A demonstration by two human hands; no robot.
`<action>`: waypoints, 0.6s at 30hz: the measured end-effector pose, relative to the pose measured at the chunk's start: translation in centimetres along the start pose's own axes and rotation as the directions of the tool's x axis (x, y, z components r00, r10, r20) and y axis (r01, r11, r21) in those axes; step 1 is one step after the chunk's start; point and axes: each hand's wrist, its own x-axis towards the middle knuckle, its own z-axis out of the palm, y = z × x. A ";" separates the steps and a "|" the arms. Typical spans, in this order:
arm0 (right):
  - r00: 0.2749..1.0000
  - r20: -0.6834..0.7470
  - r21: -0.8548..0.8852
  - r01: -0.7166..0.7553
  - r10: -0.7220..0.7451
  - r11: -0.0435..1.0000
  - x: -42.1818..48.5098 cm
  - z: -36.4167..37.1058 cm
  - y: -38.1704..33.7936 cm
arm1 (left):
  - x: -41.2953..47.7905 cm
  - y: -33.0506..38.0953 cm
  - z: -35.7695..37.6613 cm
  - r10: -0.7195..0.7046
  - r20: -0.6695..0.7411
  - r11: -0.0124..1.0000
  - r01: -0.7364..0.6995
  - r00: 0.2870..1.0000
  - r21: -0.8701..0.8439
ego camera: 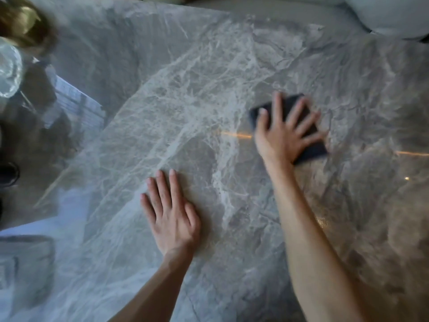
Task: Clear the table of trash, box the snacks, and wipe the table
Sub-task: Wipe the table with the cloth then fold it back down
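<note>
Your right hand lies flat on a dark navy rectangular cloth, palm down, with all five fingers spread wide and pressing the cloth against the polished grey marble counter with white veins. Nothing is pinched or curled around; the hand is simply splayed open on top of the cloth. The cloth sits right of the counter's centre, and its long axis runs diagonally, from the far left corner near your thumb to the near right corner beyond your little finger. Its edges look blurred.

Your left hand rests flat on the bare counter, nearer to you and to the left of the cloth, well apart from it. Its fingers are straight, held loosely together and pointing away from you; it holds nothing.

At the far left edge stands a clear glass vessel with blurred golden-brown foliage above it. A pale rounded object shows at the far right corner.
</note>
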 end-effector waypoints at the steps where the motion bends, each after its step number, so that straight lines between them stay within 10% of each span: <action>1: 0.996 0.003 0.012 0.085 -0.085 0.996 -0.7 0.7 -2.6 | 0.0 0.0 0.1 -0.002 -0.008 1.000 0.002 1.000 -0.002; 6: 0.808 0.061 -0.004 0.588 -0.587 0.809 -12.0 1.1 -1.0 | 0.0 0.0 0.0 0.010 -0.053 1.000 -0.011 0.999 -0.014; 9: 0.876 0.071 -0.128 0.482 -0.477 0.867 -12.2 -1.2 9.4 | 0.0 0.0 0.2 0.004 -0.057 1.000 -0.005 0.998 -0.017; 14: 0.975 -0.004 0.004 -0.220 0.220 0.975 1.0 -2.4 10.6 | 0.0 0.0 0.5 0.006 -0.053 1.000 -0.006 0.999 0.007; 18: 0.978 -0.034 0.006 0.208 -0.208 0.978 -5.7 -0.1 0.5 | -0.1 0.1 0.2 0.007 -0.046 1.000 -0.007 0.999 -0.016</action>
